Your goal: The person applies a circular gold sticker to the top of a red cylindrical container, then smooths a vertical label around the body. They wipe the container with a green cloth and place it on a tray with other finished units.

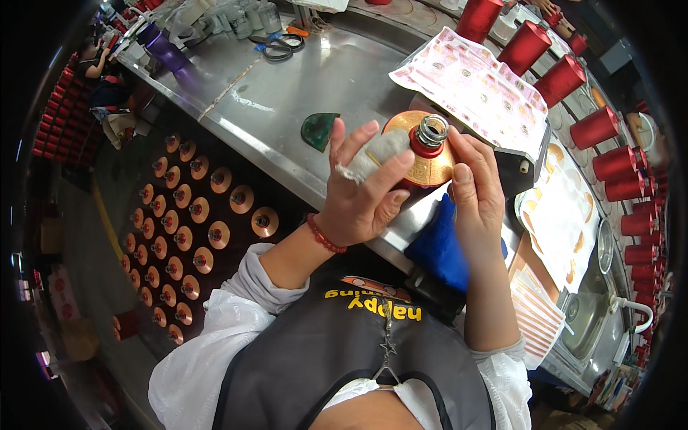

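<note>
Smooth, shiny metal tops our worktable (279, 93), where a flat, round-ended green piece (319, 132) lies. Our left hand (362, 190) presses a soft, frayed grey cloth (385, 153) to the bottle (432, 169), while our right hand (479, 175) grasps its right side. Held over the table, the bottle shows a patterned, gleaming gold shoulder, red collar and clear, ringed glass neck (433, 129).

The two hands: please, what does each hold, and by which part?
Right hand: the bottle, by its gold shoulder. Left hand: a pale cloth, against that shoulder.
</note>
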Motion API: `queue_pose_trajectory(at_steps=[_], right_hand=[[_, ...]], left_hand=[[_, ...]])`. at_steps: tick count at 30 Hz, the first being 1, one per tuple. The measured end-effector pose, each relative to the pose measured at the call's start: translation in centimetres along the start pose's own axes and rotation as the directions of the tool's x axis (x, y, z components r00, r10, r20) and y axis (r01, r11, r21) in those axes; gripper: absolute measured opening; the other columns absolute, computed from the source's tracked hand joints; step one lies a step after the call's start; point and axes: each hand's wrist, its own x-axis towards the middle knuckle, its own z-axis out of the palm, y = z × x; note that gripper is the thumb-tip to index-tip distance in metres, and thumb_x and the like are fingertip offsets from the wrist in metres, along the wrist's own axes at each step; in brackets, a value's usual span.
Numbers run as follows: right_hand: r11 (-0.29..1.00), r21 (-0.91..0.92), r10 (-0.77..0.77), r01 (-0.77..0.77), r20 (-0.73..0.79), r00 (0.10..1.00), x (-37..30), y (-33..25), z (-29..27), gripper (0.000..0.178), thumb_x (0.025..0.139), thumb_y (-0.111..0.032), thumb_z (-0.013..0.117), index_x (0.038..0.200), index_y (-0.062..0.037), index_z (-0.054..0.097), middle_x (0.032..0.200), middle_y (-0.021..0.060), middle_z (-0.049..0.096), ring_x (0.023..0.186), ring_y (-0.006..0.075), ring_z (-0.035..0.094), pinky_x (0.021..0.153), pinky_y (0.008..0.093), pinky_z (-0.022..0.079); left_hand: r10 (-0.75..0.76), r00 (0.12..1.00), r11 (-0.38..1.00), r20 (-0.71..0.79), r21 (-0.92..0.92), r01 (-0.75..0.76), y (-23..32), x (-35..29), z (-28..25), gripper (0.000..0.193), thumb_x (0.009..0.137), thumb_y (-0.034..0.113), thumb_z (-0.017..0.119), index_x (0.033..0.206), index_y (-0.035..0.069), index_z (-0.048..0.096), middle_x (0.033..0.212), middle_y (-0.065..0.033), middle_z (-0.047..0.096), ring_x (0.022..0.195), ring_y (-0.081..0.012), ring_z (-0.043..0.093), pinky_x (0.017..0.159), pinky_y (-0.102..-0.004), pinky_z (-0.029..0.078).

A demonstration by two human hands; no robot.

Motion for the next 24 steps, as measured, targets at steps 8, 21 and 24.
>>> queue_pose_trajectory(at_steps=[8, 21, 24], right_hand=[[0.995, -0.056, -0.079, 0.081, 0.037, 0.996, -0.3, 0.1, -0.3, 0.035, 0.103, -0.011, 0.050, 0.133, 0.0030, 0.059, 0.124, 0.0157, 0.055, 0.114, 0.0247, 0.056, 0.100, 0.0321, 0.043], [0.909, -0.406, -0.002, 0.091, 0.214, 0.977, 0.3, -3.4, -6.9, 0.033, 0.084, 0.001, 0.059, 0.116, -0.0053, 0.057, 0.099, 0.0117, 0.072, 0.095, 0.0236, 0.067, 0.084, 0.0369, 0.052], [0.571, -0.563, -0.403, 0.597, 0.442, 0.802, 3.0, -5.7, -4.8, 0.030, 0.076, -0.007, 0.069, 0.105, -0.0106, 0.064, 0.096, 0.0033, 0.071, 0.094, 0.0239, 0.063, 0.084, 0.0380, 0.048]], left_hand=[[0.173, 0.983, 0.959, 0.063, 0.215, -0.183, 1.9, 0.1, 0.9, 0.036, 0.090, 0.020, 0.066, 0.124, 0.030, 0.066, 0.126, 0.0024, 0.063, 0.132, -0.0202, 0.045, 0.122, -0.0600, 0.006], [-0.158, 0.971, 0.889, 0.181, -0.401, 0.220, -1.0, 1.9, 1.3, 0.105, 0.075, 0.041, 0.086, 0.149, 0.000, 0.024, 0.139, -0.0267, 0.044, 0.124, -0.0410, 0.052, 0.104, -0.0457, 0.044], [-0.205, 0.958, 0.904, 0.199, -0.336, 0.263, -0.7, 2.3, 0.9, 0.110, 0.071, 0.039, 0.089, 0.149, -0.001, 0.023, 0.137, -0.0259, 0.047, 0.122, -0.0408, 0.054, 0.102, -0.0457, 0.047]])
